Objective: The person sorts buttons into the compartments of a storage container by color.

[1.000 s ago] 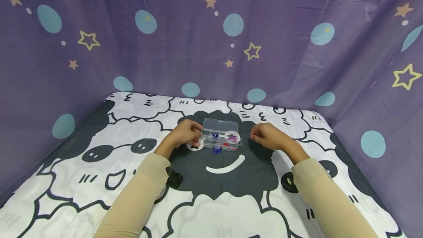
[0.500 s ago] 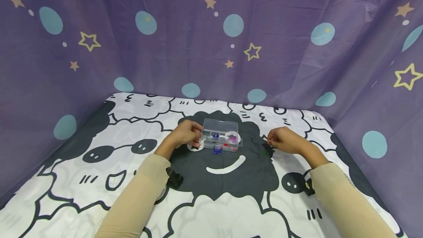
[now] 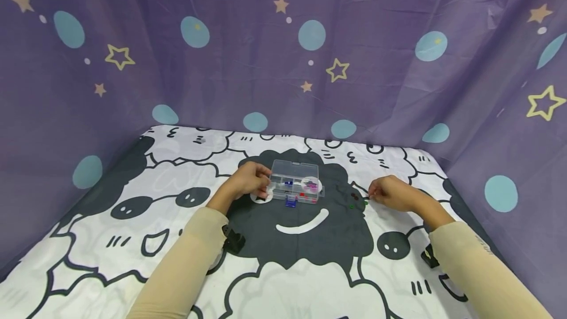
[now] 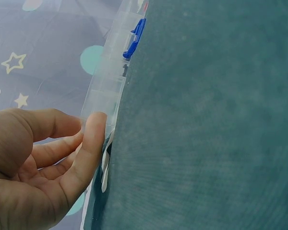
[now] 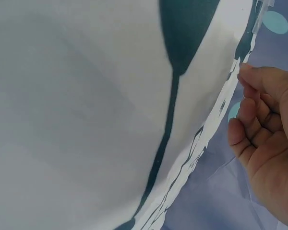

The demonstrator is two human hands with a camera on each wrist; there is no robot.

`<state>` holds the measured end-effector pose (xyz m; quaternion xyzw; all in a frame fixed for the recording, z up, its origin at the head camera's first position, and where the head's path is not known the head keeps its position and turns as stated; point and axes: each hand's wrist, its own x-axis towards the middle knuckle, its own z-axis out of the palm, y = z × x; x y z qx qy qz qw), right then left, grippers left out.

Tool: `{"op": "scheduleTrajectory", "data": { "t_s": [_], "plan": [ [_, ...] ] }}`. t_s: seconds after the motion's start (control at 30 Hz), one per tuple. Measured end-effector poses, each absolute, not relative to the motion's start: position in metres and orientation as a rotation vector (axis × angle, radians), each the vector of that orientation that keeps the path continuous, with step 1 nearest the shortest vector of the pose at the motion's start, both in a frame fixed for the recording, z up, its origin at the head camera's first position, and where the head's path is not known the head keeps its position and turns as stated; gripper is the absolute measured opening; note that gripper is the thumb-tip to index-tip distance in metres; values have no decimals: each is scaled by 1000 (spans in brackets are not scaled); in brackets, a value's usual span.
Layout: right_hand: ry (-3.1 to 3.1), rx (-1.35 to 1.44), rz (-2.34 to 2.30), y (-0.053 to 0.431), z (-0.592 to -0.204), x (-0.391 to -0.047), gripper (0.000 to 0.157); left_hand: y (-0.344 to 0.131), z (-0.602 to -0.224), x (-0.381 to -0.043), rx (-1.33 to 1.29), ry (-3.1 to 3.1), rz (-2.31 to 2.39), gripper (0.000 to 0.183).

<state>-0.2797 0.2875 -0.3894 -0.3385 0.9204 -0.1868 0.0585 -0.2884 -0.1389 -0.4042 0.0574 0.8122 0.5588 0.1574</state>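
My left hand (image 3: 248, 180) grips the left end of a clear plastic compartment box (image 4: 98, 96) with its lid (image 3: 294, 169) raised. A blue latch (image 3: 290, 203) hangs at its front. Red, blue and purple bits show in its compartments. Right of the box, my right hand (image 3: 392, 193) is low over the cloth, thumb and forefinger tips together in the right wrist view. I cannot tell whether something tiny sits between them. Close to those fingertips lie small brown pieces (image 3: 355, 197) and small green pieces (image 3: 351, 206) on the cloth.
A round white sticker-like disc (image 3: 261, 198) lies by the box's left end, and another white disc (image 3: 311, 184) shows at its right. Sheep-print cloth (image 3: 301, 289) covers the table. Behind it hangs a purple curtain (image 3: 248, 87).
My right hand has moved right and slightly nearer, away from the box. Small brown and green pieces now show on the cloth where it was. The left hand and box have stayed put.
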Motion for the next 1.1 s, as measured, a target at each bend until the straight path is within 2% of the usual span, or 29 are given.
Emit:
{"op": "scheduleTrajectory", "data": {
  "t_s": [0.53,1.1],
  "plan": [
    [2697,-1080,-485,280,-393,-280,7,-139,-406,-290,158,2337,1592,31],
    [2683,-1042,-439,275,-390,-286,9,-139,-406,-290,152,2334,1594,31]
  ]
}}
